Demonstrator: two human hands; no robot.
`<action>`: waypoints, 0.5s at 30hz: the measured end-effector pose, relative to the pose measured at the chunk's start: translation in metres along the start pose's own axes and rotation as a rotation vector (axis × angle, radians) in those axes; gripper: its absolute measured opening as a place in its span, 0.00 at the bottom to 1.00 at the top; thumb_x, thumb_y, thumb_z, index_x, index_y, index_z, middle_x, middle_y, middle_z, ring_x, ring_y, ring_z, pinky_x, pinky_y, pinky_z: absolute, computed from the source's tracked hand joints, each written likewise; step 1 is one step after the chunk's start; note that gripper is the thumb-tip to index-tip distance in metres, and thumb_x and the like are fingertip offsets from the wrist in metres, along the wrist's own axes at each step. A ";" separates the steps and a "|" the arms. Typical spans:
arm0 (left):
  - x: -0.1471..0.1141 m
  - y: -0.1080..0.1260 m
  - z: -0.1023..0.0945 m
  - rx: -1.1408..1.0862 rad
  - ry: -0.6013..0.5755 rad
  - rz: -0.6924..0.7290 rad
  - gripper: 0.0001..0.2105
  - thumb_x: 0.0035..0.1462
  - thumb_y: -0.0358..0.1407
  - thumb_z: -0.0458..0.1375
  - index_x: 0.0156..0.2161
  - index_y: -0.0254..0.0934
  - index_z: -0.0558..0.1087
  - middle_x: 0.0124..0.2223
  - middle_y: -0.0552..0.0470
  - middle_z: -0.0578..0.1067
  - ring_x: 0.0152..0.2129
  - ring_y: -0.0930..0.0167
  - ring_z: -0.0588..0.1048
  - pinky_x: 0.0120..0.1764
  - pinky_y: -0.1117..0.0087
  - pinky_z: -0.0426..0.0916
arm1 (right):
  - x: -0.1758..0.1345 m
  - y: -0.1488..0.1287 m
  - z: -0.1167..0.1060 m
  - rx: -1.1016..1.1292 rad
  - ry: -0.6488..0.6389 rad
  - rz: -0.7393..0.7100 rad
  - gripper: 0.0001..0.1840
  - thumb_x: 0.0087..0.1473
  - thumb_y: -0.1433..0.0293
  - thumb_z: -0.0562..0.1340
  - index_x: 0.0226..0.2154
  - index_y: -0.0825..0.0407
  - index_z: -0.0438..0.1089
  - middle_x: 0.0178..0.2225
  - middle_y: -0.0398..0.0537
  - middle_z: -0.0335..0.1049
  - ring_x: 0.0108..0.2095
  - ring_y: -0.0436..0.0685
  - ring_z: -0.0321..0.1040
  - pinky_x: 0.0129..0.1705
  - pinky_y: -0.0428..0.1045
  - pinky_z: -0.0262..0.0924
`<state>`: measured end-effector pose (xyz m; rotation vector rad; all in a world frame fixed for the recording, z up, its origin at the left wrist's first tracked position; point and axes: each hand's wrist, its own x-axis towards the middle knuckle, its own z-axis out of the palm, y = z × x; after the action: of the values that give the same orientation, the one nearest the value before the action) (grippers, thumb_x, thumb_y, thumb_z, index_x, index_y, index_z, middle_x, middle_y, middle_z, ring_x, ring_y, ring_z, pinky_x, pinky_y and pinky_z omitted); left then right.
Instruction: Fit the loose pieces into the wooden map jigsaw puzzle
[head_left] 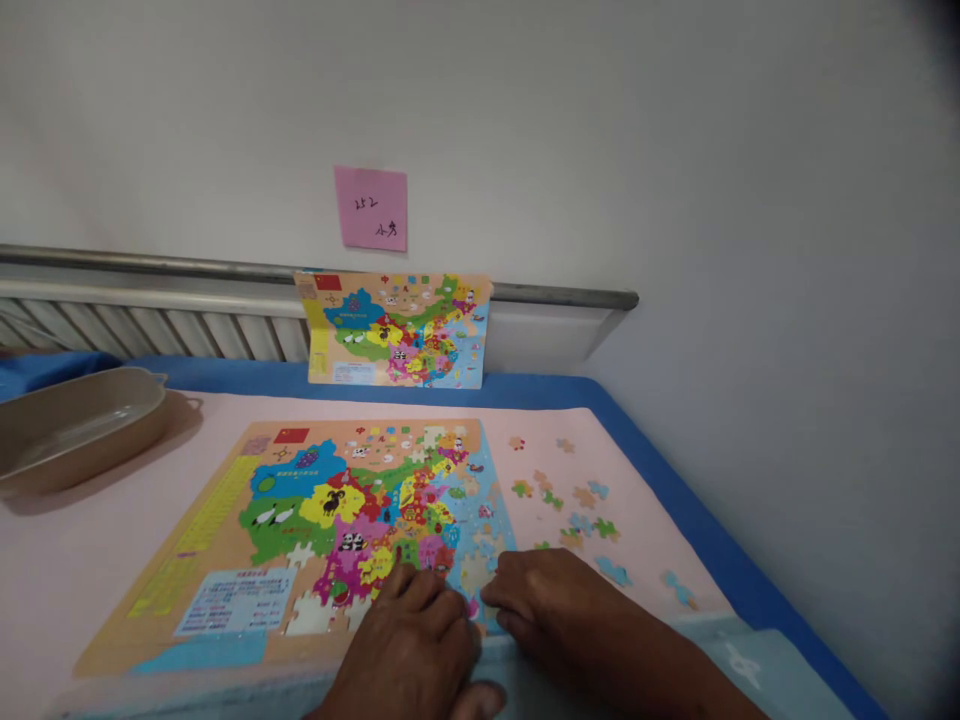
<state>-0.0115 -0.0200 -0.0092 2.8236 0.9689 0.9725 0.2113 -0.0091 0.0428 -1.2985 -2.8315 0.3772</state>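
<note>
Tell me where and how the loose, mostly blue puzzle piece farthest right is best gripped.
Probably by opposite edges of the blue piece, pinched between fingertips from above. It lies flat on the pink sheet, apart from the other loose pieces, leaving its sides free. The right hand is nearer.

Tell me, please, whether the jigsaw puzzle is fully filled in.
Not fully: the jigsaw puzzle shows pale gaps, and loose pieces lie beside it.

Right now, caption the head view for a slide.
Left hand and right hand at an unfinished map puzzle, loose pieces beside it.
</note>
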 end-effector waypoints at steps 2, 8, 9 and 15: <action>0.000 0.000 -0.001 -0.035 -0.032 -0.027 0.17 0.51 0.48 0.70 0.31 0.40 0.70 0.33 0.60 0.77 0.34 0.66 0.72 0.42 0.61 0.56 | 0.002 -0.001 0.000 -0.001 -0.012 0.008 0.10 0.63 0.74 0.58 0.32 0.51 0.72 0.33 0.44 0.75 0.33 0.53 0.69 0.32 0.48 0.48; 0.000 0.003 -0.003 -0.008 -0.049 0.013 0.13 0.54 0.45 0.68 0.32 0.40 0.71 0.33 0.57 0.77 0.34 0.65 0.72 0.43 0.59 0.56 | 0.010 -0.005 -0.009 0.069 -0.075 0.035 0.10 0.62 0.73 0.58 0.30 0.52 0.70 0.32 0.44 0.74 0.31 0.53 0.68 0.31 0.47 0.48; 0.001 0.004 -0.004 -0.005 -0.054 0.015 0.13 0.54 0.45 0.68 0.32 0.40 0.71 0.33 0.57 0.77 0.34 0.65 0.71 0.43 0.59 0.56 | 0.010 -0.005 -0.011 0.082 -0.065 0.046 0.10 0.63 0.72 0.58 0.30 0.52 0.70 0.32 0.45 0.74 0.32 0.53 0.67 0.32 0.47 0.49; 0.002 0.013 -0.014 -0.053 -0.123 -0.051 0.08 0.57 0.38 0.65 0.32 0.39 0.70 0.33 0.55 0.74 0.35 0.64 0.69 0.42 0.59 0.55 | 0.009 0.003 -0.011 0.176 0.170 0.161 0.11 0.66 0.70 0.57 0.32 0.51 0.71 0.34 0.46 0.74 0.34 0.53 0.68 0.36 0.47 0.54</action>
<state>-0.0112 -0.0321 0.0054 2.7629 0.9803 0.7962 0.2089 0.0020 0.0518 -1.4498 -2.5015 0.4807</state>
